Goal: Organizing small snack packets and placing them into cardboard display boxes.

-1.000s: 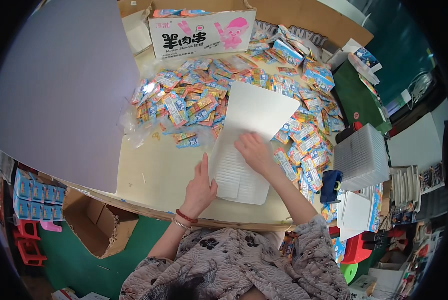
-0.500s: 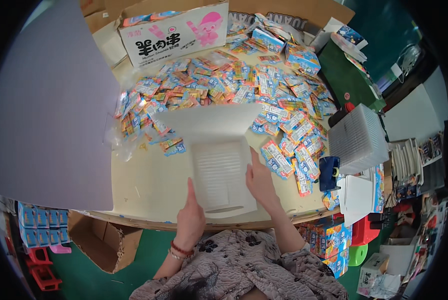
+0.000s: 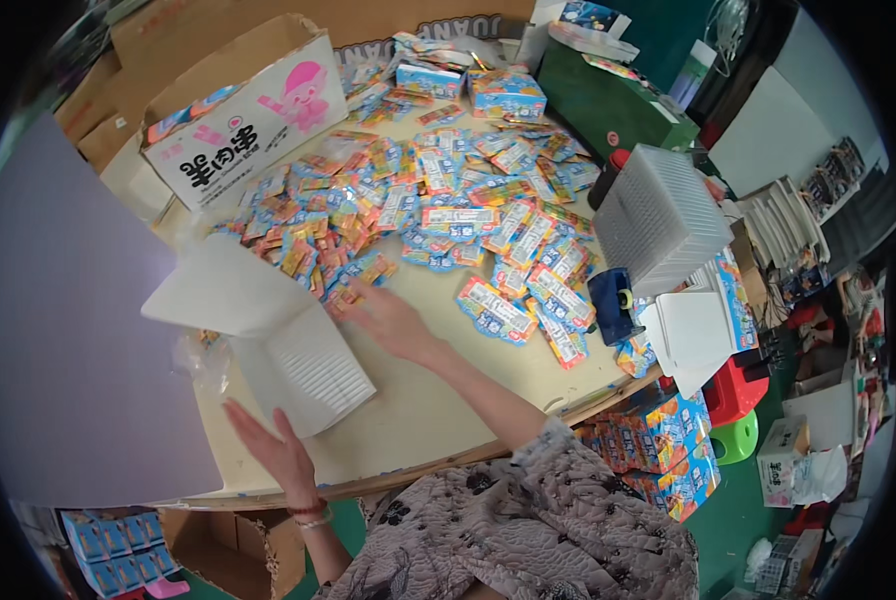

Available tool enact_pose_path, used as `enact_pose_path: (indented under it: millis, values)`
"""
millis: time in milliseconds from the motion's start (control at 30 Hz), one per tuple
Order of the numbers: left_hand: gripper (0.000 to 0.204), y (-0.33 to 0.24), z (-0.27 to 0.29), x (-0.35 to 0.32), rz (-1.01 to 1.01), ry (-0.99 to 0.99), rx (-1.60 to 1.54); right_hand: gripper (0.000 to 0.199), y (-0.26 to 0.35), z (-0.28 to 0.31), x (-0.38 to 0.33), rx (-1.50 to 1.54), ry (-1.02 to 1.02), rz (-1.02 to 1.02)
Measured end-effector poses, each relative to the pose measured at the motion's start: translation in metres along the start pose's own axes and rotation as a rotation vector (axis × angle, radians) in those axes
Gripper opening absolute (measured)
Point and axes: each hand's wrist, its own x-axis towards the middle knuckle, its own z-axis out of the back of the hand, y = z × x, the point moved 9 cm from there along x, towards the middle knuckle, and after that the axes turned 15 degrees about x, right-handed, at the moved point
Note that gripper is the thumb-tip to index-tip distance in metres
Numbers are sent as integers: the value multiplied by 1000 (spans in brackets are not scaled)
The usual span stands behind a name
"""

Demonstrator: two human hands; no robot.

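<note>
A white box (image 3: pixel 228 295) with its lid raised stands at the left of the table, turned at a slant. Inside it lies a ridged, translucent plastic tray (image 3: pixel 320 368). My left hand (image 3: pixel 280 452) is at the box's near left side, fingers stretched and thumb apart, holding nothing. Beyond the box's right edge, my right hand (image 3: pixel 393 322) reaches over the table with fingers extended. Its fingertips are at the near edge of a heap of small colourful packets (image 3: pixel 433 215); whether they touch one is hard to tell.
A large printed carton (image 3: pixel 253 125) stands at the back left, beside a grey-purple panel (image 3: pixel 78 330). At the right are a stack of ridged plastic trays (image 3: pixel 658 220), a blue tape dispenser (image 3: pixel 613 305) and white card sheets (image 3: pixel 683 340). Clear plastic wrap (image 3: pixel 203 360) lies left of the box.
The box has moved left and turned at a slant. My right hand has left its side and gone toward the packets; my left hand has opened wider. The view has turned right.
</note>
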Motion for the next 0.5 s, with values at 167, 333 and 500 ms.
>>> enact_pose_path:
  millis: [167,333,500]
  values:
    - [51,-79,8,-30,-58,387,-840,43,-30,163,-32,-199,-468,54]
    - [57,-215,-115,-44,319,936,-1492,56,-56,274,-51,-459,-595,-41]
    - [68,-264,-210,-21,619,963,-1350,105,-116,297,-50,-115,-663,-559]
